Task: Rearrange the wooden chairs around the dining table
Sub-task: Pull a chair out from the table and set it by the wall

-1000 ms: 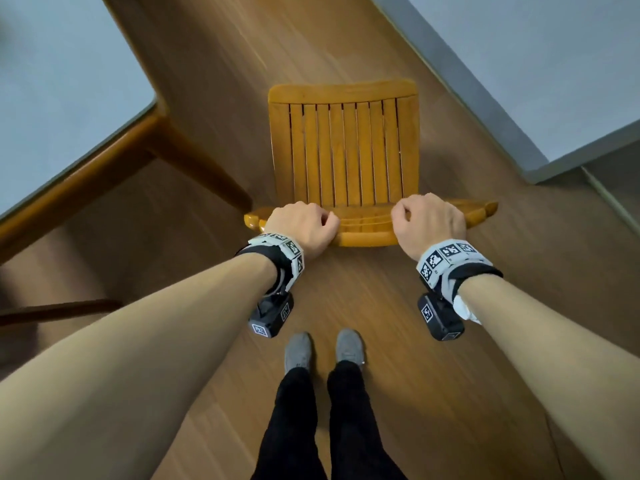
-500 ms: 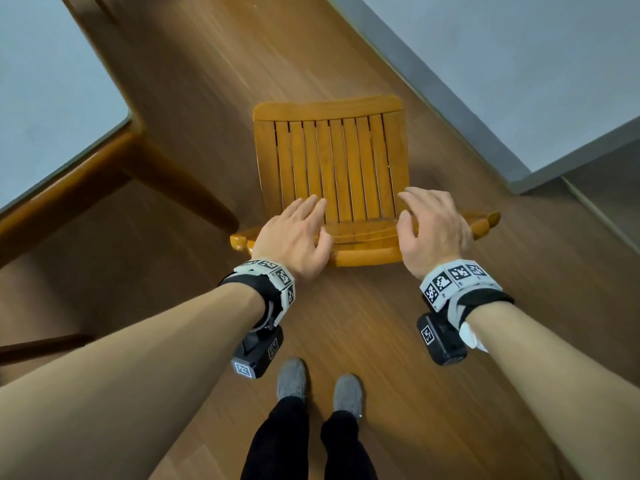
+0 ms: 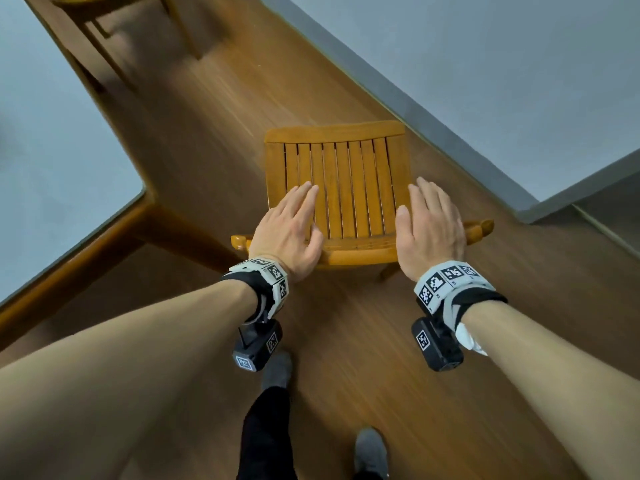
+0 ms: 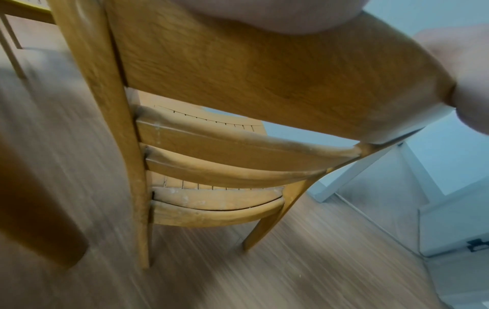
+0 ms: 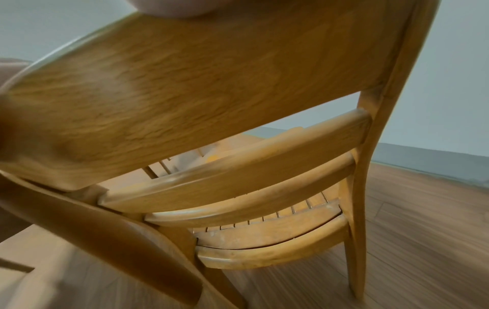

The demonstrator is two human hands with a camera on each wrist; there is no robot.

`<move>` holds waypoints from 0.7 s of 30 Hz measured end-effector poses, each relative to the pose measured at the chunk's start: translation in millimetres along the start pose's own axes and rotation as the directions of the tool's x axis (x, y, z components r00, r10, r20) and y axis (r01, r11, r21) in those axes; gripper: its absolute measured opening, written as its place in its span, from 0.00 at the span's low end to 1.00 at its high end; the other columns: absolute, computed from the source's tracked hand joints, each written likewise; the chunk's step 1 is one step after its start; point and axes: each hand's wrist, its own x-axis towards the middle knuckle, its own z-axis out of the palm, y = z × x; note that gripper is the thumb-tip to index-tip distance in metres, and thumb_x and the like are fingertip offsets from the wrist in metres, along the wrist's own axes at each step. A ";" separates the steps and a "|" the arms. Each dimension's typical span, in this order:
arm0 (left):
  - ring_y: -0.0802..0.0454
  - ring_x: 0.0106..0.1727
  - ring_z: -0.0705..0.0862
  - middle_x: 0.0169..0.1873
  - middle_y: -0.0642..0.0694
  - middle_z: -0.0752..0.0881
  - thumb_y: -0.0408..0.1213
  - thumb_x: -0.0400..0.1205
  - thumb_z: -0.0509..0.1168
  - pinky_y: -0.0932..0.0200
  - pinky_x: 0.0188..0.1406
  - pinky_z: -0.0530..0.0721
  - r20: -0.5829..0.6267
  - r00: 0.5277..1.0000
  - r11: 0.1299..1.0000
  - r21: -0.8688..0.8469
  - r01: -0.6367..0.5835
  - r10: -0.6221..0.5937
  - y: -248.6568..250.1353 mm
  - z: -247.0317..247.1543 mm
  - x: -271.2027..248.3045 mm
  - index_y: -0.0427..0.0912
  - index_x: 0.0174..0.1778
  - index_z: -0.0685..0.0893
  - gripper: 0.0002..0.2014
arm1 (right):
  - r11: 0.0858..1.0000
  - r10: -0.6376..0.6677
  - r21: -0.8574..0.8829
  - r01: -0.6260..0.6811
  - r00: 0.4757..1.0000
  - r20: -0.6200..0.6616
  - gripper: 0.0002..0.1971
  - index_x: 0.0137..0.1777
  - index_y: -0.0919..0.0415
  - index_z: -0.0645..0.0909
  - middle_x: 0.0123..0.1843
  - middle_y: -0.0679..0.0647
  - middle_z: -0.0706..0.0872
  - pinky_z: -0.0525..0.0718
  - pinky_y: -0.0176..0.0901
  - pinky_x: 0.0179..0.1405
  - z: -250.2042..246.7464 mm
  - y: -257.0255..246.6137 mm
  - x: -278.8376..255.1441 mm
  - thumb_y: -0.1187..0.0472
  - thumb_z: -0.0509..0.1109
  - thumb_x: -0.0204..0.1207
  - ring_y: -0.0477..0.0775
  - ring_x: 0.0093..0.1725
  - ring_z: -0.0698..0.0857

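Note:
A wooden chair [image 3: 346, 181] with a slatted seat stands on the floor in front of me, its curved top rail [image 3: 360, 252] nearest me. My left hand [image 3: 294, 220] hovers over the left part of that rail with straight fingers, holding nothing. My right hand [image 3: 429, 220] is over the right part, fingers also straight. Both wrist views look at the chair's backrest [image 4: 264, 73] [image 5: 198, 83] from behind, with the seat slats below. The dining table [image 3: 52, 150] with a pale top and wooden rim is at the left.
A grey wall and skirting [image 3: 467, 98] run diagonally just behind the chair on the right. Another wooden chair [image 3: 114, 22] shows at the top left by the table. A table leg [image 3: 180, 233] slants down left of the chair. My feet [image 3: 277, 368] stand behind it.
Both hands gripped the top rail a second ago. They have since let go and their fingers are now stretched out. My view has pulled back and one foot has stepped backward.

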 end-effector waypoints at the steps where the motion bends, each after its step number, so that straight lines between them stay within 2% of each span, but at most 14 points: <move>1: 0.47 0.84 0.64 0.84 0.45 0.63 0.46 0.83 0.54 0.48 0.79 0.68 -0.021 1.000 1.000 0.004 -0.017 0.017 -6.9 -4.3 12.2 0.43 0.85 0.60 0.32 | 1.000 0.006 0.018 -0.005 1.000 -0.014 0.28 0.81 0.58 0.67 0.84 0.53 0.67 0.60 0.54 0.82 1.4 -4.1 11.2 0.48 0.46 0.86 0.54 0.83 0.63; 4: 0.46 0.83 0.65 0.83 0.44 0.64 0.45 0.82 0.55 0.49 0.78 0.69 -0.056 0.996 0.998 0.018 -0.065 0.066 -33.4 -12.0 53.0 0.42 0.84 0.62 0.33 | 0.999 0.037 0.010 -0.037 0.997 -0.066 0.27 0.80 0.58 0.69 0.82 0.53 0.69 0.60 0.54 0.82 12.5 -21.0 46.5 0.48 0.45 0.86 0.53 0.82 0.65; 7: 0.46 0.82 0.66 0.82 0.43 0.66 0.45 0.81 0.54 0.47 0.77 0.71 -0.059 0.992 0.994 0.027 -0.107 0.108 -61.6 -21.9 99.2 0.41 0.84 0.63 0.32 | 0.995 0.099 0.017 -0.098 0.993 -0.066 0.29 0.77 0.57 0.72 0.79 0.53 0.74 0.65 0.54 0.80 18.8 -41.2 85.1 0.45 0.43 0.86 0.54 0.78 0.71; 9: 0.46 0.82 0.66 0.82 0.43 0.66 0.45 0.81 0.54 0.47 0.77 0.71 -0.064 0.988 0.989 0.031 -0.142 0.143 -76.7 -29.3 128.9 0.41 0.84 0.63 0.32 | 0.990 0.136 0.045 -0.133 0.988 -0.069 0.27 0.71 0.56 0.76 0.71 0.52 0.80 0.72 0.52 0.70 22.5 -53.8 108.4 0.45 0.43 0.86 0.54 0.68 0.78; 10: 0.46 0.82 0.67 0.82 0.43 0.67 0.45 0.81 0.53 0.47 0.77 0.70 -0.062 0.986 0.988 0.038 -0.151 0.153 -80.2 -29.7 135.2 0.41 0.84 0.64 0.32 | 0.987 0.154 0.048 -0.151 0.986 -0.067 0.26 0.63 0.55 0.79 0.63 0.52 0.83 0.75 0.51 0.63 21.9 -57.2 112.6 0.44 0.42 0.86 0.54 0.60 0.82; 11: 0.46 0.81 0.68 0.80 0.43 0.70 0.45 0.82 0.53 0.47 0.76 0.71 -0.037 0.985 0.985 0.048 -0.164 0.166 -99.8 -40.3 172.5 0.42 0.83 0.65 0.31 | 0.980 0.194 0.045 -0.191 0.979 -0.064 0.26 0.53 0.54 0.80 0.53 0.51 0.85 0.76 0.50 0.54 25.8 -74.6 148.7 0.44 0.41 0.86 0.54 0.51 0.84; 12: 0.45 0.77 0.73 0.76 0.42 0.75 0.45 0.83 0.53 0.47 0.74 0.74 -0.016 0.988 0.987 0.054 -0.151 0.152 -100.8 -41.5 175.5 0.44 0.81 0.69 0.28 | 0.978 0.204 0.029 -0.204 0.979 -0.004 0.28 0.44 0.54 0.79 0.43 0.50 0.84 0.75 0.48 0.45 22.8 -77.0 150.6 0.42 0.40 0.85 0.54 0.43 0.84; 13: 0.43 0.68 0.81 0.67 0.41 0.84 0.46 0.84 0.52 0.46 0.68 0.79 0.021 0.989 0.987 0.068 -0.145 0.144 -103.0 -46.5 182.8 0.48 0.75 0.76 0.23 | 0.984 0.178 -0.019 -0.177 0.979 0.104 0.32 0.38 0.55 0.79 0.36 0.50 0.83 0.73 0.46 0.38 18.9 -80.7 157.5 0.38 0.38 0.84 0.55 0.36 0.84; 14: 0.41 0.53 0.87 0.51 0.42 0.90 0.49 0.86 0.50 0.46 0.57 0.84 0.079 0.988 0.985 0.094 -0.143 0.136 -108.0 -51.6 191.5 0.53 0.61 0.84 0.19 | 0.991 0.124 -0.070 -0.111 0.964 0.235 0.36 0.37 0.55 0.80 0.32 0.51 0.83 0.72 0.45 0.35 17.7 -83.2 166.7 0.34 0.36 0.82 0.54 0.32 0.83; 15: 0.42 0.39 0.85 0.36 0.44 0.88 0.53 0.86 0.48 0.47 0.46 0.85 0.123 0.981 0.977 0.133 -0.167 0.151 -114.2 -54.7 205.8 0.53 0.44 0.84 0.20 | 0.994 0.071 -0.099 -0.038 0.932 0.356 0.40 0.38 0.53 0.82 0.32 0.52 0.84 0.72 0.45 0.34 18.5 -83.6 180.6 0.29 0.34 0.79 0.54 0.32 0.83; 16: 0.43 0.31 0.82 0.27 0.46 0.83 0.56 0.86 0.45 0.48 0.39 0.85 0.168 0.971 0.966 0.166 -0.198 0.170 -118.5 -57.8 217.3 0.49 0.33 0.80 0.25 | 0.994 0.032 -0.107 0.018 0.894 0.447 0.42 0.39 0.53 0.83 0.33 0.52 0.85 0.74 0.47 0.36 17.8 -84.9 192.6 0.26 0.32 0.77 0.54 0.33 0.83; 17: 0.44 0.27 0.79 0.24 0.46 0.80 0.59 0.86 0.42 0.49 0.36 0.84 0.212 0.962 0.958 0.192 -0.212 0.171 -123.1 -61.9 224.6 0.46 0.29 0.77 0.29 | 0.994 0.020 -0.104 0.039 0.856 0.516 0.44 0.38 0.54 0.82 0.33 0.52 0.84 0.76 0.49 0.39 17.1 -87.6 202.4 0.24 0.32 0.75 0.54 0.33 0.83; 19: 0.45 0.25 0.79 0.22 0.45 0.80 0.62 0.85 0.38 0.51 0.33 0.82 0.276 0.946 0.951 0.203 -0.233 0.173 -131.2 -62.5 236.2 0.43 0.27 0.79 0.36 | 0.992 0.056 -0.122 0.022 0.796 0.603 0.44 0.41 0.57 0.82 0.38 0.53 0.85 0.79 0.52 0.45 21.4 -91.0 222.5 0.24 0.33 0.75 0.55 0.37 0.83; 21: 0.46 0.25 0.79 0.22 0.45 0.80 0.62 0.85 0.36 0.53 0.32 0.80 0.307 0.935 0.947 0.205 -0.246 0.176 -133.1 -64.2 241.2 0.42 0.26 0.79 0.38 | 0.987 0.151 -0.149 -0.064 0.702 0.696 0.45 0.54 0.58 0.83 0.51 0.55 0.87 0.80 0.53 0.49 28.5 -93.3 236.3 0.24 0.35 0.75 0.56 0.44 0.84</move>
